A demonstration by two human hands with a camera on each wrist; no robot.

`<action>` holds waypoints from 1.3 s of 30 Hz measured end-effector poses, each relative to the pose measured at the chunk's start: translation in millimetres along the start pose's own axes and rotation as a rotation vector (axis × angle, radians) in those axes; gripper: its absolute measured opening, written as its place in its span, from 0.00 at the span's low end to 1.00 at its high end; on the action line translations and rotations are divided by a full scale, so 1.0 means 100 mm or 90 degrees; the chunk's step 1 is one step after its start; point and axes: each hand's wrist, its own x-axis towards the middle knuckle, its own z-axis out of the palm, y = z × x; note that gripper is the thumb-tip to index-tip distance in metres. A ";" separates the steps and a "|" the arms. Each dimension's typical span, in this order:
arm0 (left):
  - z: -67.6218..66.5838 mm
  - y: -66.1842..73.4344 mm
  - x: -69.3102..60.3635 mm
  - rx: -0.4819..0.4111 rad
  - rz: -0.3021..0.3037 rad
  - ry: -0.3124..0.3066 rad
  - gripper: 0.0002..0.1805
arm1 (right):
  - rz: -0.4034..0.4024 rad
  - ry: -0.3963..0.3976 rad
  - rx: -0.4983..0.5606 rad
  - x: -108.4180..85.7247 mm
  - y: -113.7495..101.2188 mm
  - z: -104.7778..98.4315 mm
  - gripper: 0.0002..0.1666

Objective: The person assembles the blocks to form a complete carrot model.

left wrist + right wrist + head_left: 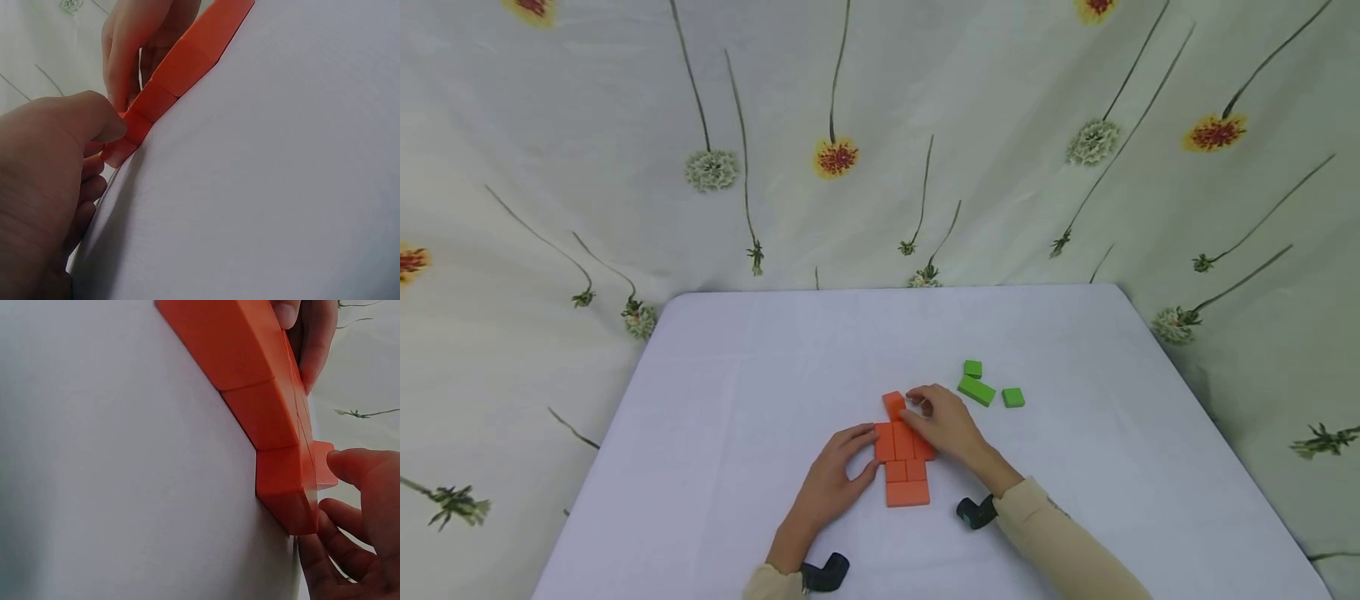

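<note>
Several orange blocks (907, 493) lie flat and close together on the white table. My left hand (833, 483) rests on the table at their left side, its fingers touching the left block (885, 442) and the thumb spread lower down. At the top of the group, a tilted orange block (893, 404) stands out from the rest. My right hand (943, 422) is bent around the upper right side, thumb close to that block; whether it pinches it cannot be told. In the right wrist view the thumb of my right hand (369, 512) is beside an orange block (324, 464).
Several green blocks (977, 390) lie just beyond my right hand, one small green block (1012, 397) apart at their right. A flowered cloth (880, 100) hangs behind the table's (760, 358) far edge. Both wrists wear black devices (976, 512).
</note>
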 end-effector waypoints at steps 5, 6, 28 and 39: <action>-0.01 0.01 0.00 0.002 -0.007 -0.003 0.24 | -0.002 -0.001 -0.020 0.05 -0.02 0.04 0.22; -0.01 0.01 0.00 0.002 -0.008 -0.004 0.24 | -0.002 -0.001 -0.026 0.07 -0.03 0.05 0.22; 0.00 0.02 0.00 0.002 -0.001 0.001 0.24 | -0.033 -0.022 -0.080 0.13 -0.04 0.05 0.20; 0.01 -0.01 -0.01 -0.002 -0.005 0.001 0.24 | -0.039 -0.040 -0.156 0.12 -0.13 0.04 0.20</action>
